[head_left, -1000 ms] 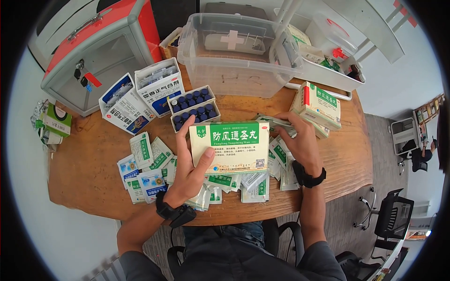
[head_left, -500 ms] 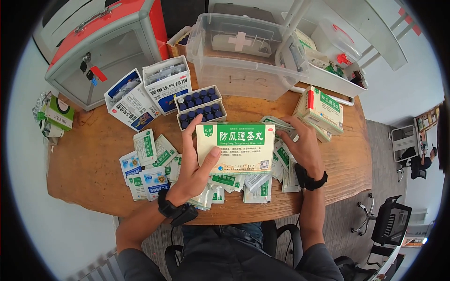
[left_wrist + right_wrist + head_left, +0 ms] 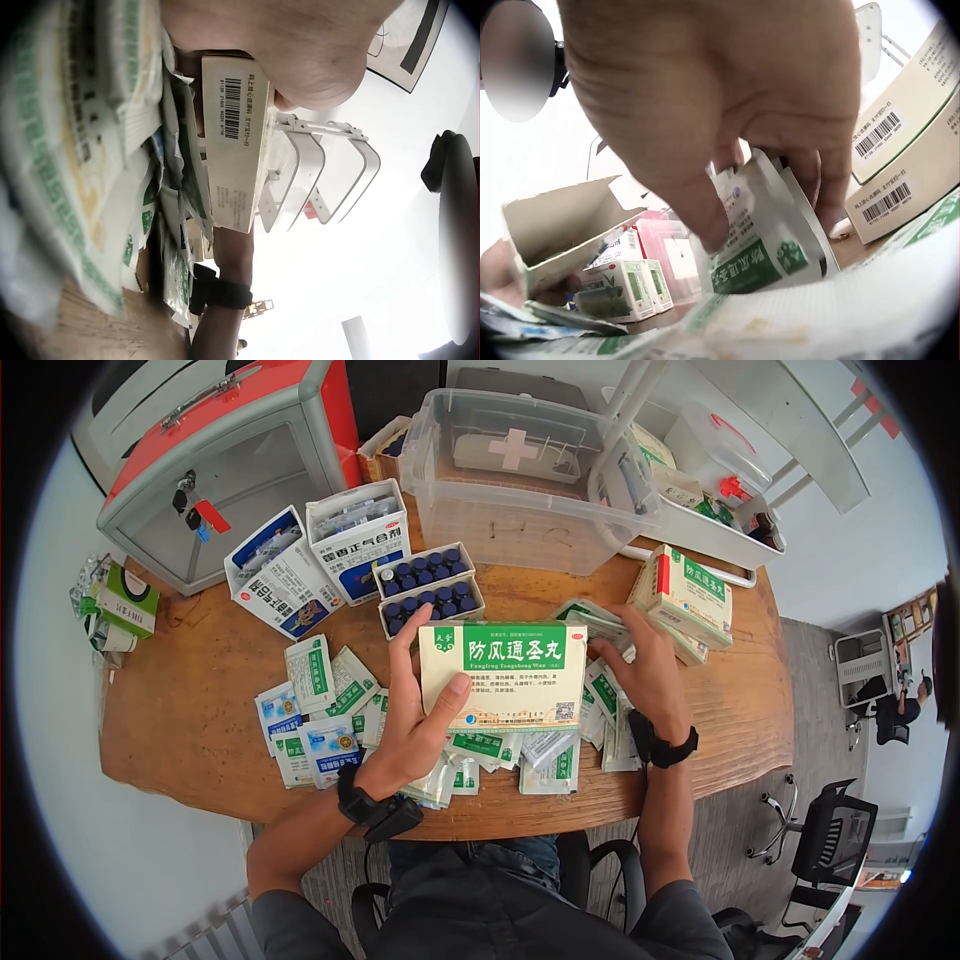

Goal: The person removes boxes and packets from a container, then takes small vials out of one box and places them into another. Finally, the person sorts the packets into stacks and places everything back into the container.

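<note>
A cream and green medicine box (image 3: pixel 520 705) is in my left hand (image 3: pixel 405 735), thumb across its printed front and fingers behind it. Its end towards my right hand stands open, as the right wrist view shows with the box's inside (image 3: pixel 570 225) visible. To the right of the box, my right hand (image 3: pixel 655 680) pinches a few flat green and white sachets (image 3: pixel 761 240) between thumb and fingers. Below and around the hands lies a loose spread of similar sachets (image 3: pixel 550 770), with some blue and white packets (image 3: pixel 332 745) on the left.
Two more cream boxes (image 3: pixel 685 595) are stacked at right. Behind stand a clear plastic bin (image 3: pixel 530 530), cartons of blue-capped vials (image 3: pixel 430 600), white-blue cartons (image 3: pixel 355 550) and a red and silver case (image 3: pixel 240 490). A white tray (image 3: pixel 700 520) sits back right.
The head view has shifted slightly, so the scene sits a little further right. My left hand keeps its grip on the box. My right fingers have moved slightly away from the box with the sachets.
</note>
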The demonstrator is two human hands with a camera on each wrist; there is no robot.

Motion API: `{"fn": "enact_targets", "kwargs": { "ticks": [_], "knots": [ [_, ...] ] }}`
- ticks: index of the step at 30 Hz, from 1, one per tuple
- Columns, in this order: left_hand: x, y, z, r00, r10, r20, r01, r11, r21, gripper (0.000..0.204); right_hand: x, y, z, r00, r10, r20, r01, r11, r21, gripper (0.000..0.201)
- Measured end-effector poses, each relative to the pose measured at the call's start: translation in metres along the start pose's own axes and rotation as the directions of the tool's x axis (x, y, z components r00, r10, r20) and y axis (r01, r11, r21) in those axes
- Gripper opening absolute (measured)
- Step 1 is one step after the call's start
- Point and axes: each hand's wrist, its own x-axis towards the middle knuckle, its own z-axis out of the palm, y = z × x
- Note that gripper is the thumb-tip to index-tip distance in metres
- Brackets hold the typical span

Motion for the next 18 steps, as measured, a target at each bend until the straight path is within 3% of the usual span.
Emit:
{"fn": "enact_targets", "kwargs": {
  "ticks": [7,13,16,18],
  "knots": [
    [-0.0001,0.0022,0.0011,1.0,-0.008,-0.009,0.008,1.0,-0.004,0.074,-0.0005,0.002,-0.0006,0.998,0.06,0.023,-0.062,0.996,0.069,0.023],
    [-0.0004,0.0035,0.001,1.0,-0.014,-0.012,0.014,1.0,-0.026,0.075,-0.0017,0.0028,-0.002,0.993,0.108,-0.043,-0.104,0.991,0.089,0.023],
    [-0.0007,0.0031,0.0012,1.0,0.003,-0.029,-0.004,1.0,-0.031,0.074,-0.0022,0.0024,-0.0032,0.984,0.162,-0.076,-0.142,0.966,0.218,0.025],
    [-0.001,0.0019,0.0001,0.999,0.019,-0.043,-0.021,0.999,-0.029,0.074,-0.0032,0.0044,-0.0011,0.96,0.272,-0.071,-0.177,0.781,0.599,0.031]
  ]
}}
